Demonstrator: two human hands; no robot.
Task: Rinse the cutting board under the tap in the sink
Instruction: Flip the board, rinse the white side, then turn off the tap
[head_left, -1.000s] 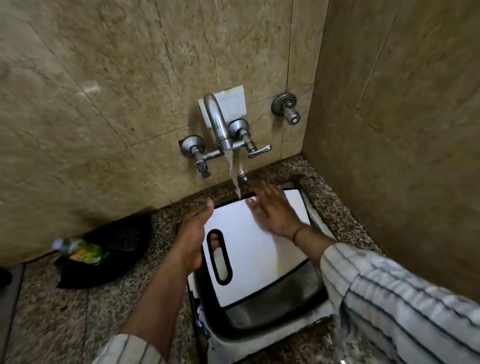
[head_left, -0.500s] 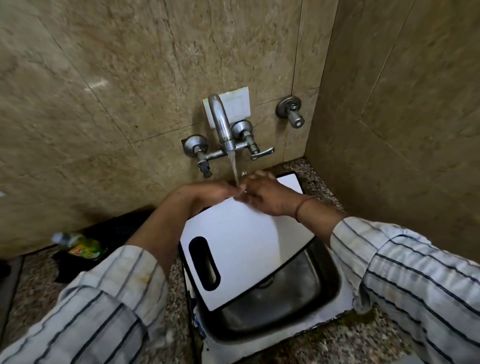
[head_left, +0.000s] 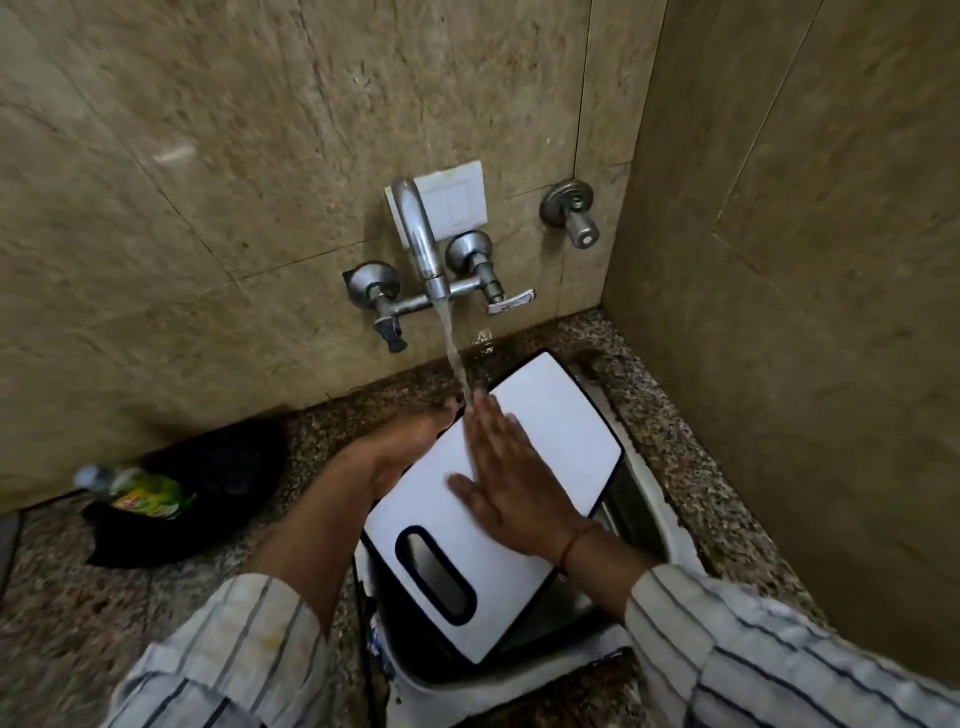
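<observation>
A white cutting board (head_left: 556, 436) with a dark-rimmed handle slot lies tilted across the steel sink (head_left: 641, 499). Water runs from the chrome tap (head_left: 423, 249) and lands at the board's far left edge, by my fingertips. My left hand (head_left: 410, 441) grips the board's left edge, thumb side up. My right hand (head_left: 506, 483) lies flat on the board's white face, fingers spread and pointing toward the stream.
A black bag or cloth with a green-labelled plastic bottle (head_left: 137, 493) sits on the speckled granite counter (head_left: 78, 613) at the left. A second wall valve (head_left: 574, 210) is right of the tap. Tiled walls close in behind and on the right.
Both hands were bunched at the board's far edge under the stream; now my right hand has slid back down onto the board's face, flat. The board's far end has shifted right.
</observation>
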